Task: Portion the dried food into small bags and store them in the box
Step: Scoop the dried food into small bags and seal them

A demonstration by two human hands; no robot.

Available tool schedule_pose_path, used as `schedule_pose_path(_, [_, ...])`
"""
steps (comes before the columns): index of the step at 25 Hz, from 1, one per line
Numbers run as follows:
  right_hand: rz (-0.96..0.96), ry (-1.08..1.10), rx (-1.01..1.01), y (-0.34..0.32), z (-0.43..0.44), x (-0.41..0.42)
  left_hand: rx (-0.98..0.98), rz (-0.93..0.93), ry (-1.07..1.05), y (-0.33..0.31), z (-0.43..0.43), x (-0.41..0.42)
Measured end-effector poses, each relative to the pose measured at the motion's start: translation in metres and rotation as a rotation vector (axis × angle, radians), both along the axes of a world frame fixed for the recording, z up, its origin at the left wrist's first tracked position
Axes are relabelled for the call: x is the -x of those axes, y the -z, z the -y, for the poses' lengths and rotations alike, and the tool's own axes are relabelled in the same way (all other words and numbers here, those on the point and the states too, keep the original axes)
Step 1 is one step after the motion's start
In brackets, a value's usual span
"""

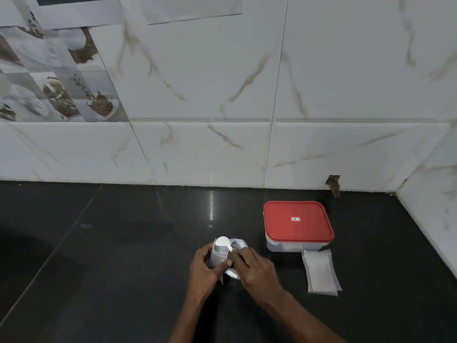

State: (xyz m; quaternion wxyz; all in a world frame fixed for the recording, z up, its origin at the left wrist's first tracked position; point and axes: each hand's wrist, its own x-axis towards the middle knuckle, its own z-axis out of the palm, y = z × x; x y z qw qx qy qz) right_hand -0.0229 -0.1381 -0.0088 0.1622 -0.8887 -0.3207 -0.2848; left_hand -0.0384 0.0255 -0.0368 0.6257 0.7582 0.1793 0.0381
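Head view: a black worktop [111, 243] runs back to a wall of white marble-look tiles [222, 82]; at the wall's upper left is a decorative tile [49, 82] printed with cups and coffee beans; low on the wall, above the worktop's back right corner, is a chipped hole [333, 185].

The left hand [205, 268] holds a small bag [217, 254] upright, fingers curled round its left side and thumb pressed across its front; the bag's mouth faces up and stands open. The right hand [257, 266] pinches the handle of a white spoon [223, 242] between thumb and fingertips; the spoon's bowl sits at the mouth of the small bag; whether it carries any food cannot be told. Both hands are near the middle of the worktop, toward its near edge, and touch each other at the bag. Behind and under them shows a pale round container [238, 243], mostly hidden by the hands; what it holds is not visible.

The box [284, 246], clear-walled, stands toward the back right corner of the worktop, short of the wall, with its red lid [298, 226] on. Just in front of it, on the side of the near edge, lies a flat stack of bags [320, 271], greyish and overlapping, touching or nearly touching the box's front wall; it lies apart from the hands, to their right.
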Motion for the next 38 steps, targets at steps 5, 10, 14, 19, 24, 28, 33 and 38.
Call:
schedule_pose_path(5, [-0.563,0.313,-0.394,-0.005,0.010,-0.019,0.007,0.027,-0.024,0.000,-0.007,0.005])
schedule_pose_path(10, [-0.716,0.335,-0.130,-0.009,0.013,-0.016,-0.005,0.086,-0.020,-0.019,-0.004,0.009])
schedule_pose_path(14, [-0.980,0.127,-0.677,-0.037,-0.001,-0.006,-0.006,0.110,0.023,-0.034,0.023,0.011])
schedule_pose_path(19, [-1.041,0.197,-0.934,-0.044,0.016,-0.004,0.107,0.109,0.084,-0.044,0.040,0.019])
schedule_pose_path(24, [-1.186,0.093,-1.188,-0.053,0.037,-0.002,0.260,0.128,0.087,-0.064,0.044,0.013])
schedule_pose_path(28, [-1.410,0.085,-1.474,-0.050,0.041,0.007,0.453,0.055,0.079,-0.068,0.054,0.017])
schedule_pose_path(33, [-1.584,0.106,-1.505,-0.054,0.048,0.013,0.496,0.010,0.086,-0.061,0.061,0.025])
schedule_pose_path(38, [-1.449,0.165,-1.367,-0.053,0.052,0.015,0.464,-0.021,0.087,-0.073,0.069,0.028])
